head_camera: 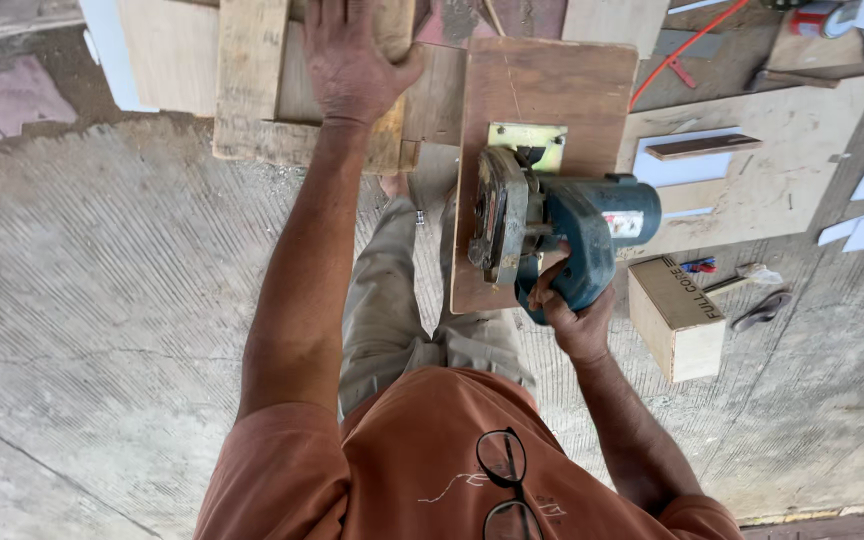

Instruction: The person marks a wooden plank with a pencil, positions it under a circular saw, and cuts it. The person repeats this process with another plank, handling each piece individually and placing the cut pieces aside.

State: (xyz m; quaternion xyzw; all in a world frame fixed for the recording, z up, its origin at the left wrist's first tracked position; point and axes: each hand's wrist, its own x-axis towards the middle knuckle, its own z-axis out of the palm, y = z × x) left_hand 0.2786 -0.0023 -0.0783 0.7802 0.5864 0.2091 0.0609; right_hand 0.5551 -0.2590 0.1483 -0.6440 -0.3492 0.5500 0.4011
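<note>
A grooved grey concrete floor (102,300) lies in daylight; beyond it, plywood offcuts (792,150) and a small wooden box (677,315).

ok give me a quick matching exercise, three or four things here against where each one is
Things:
1. left hand
2. right hand
3. glasses
4. small wooden box

Places:
a. hanging from the orange shirt
b. on the concrete floor, right of the saw
c. gripping the blue power saw
d. flat on the stacked boards

Pairs: 1-d, 2-c, 3-a, 4-b
</note>
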